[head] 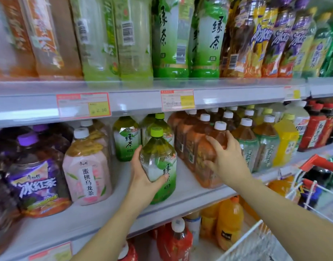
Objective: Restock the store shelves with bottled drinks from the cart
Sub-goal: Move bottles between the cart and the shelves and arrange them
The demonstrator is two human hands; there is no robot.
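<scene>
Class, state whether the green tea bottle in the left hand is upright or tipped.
Upright: the green tea bottle shows its cap on top, base below.

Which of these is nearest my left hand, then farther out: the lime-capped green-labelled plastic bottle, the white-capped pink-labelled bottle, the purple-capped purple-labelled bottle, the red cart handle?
1. Lime-capped green-labelled plastic bottle: gripped by the left hand.
2. White-capped pink-labelled bottle: just left, same shelf.
3. Purple-capped purple-labelled bottle: further left.
4. Red cart handle: far right, off the shelf.

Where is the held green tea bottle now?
Green tea bottle: centre of head view, at middle shelf's front, in the left hand, between pink bottle and brown tea row.
</scene>
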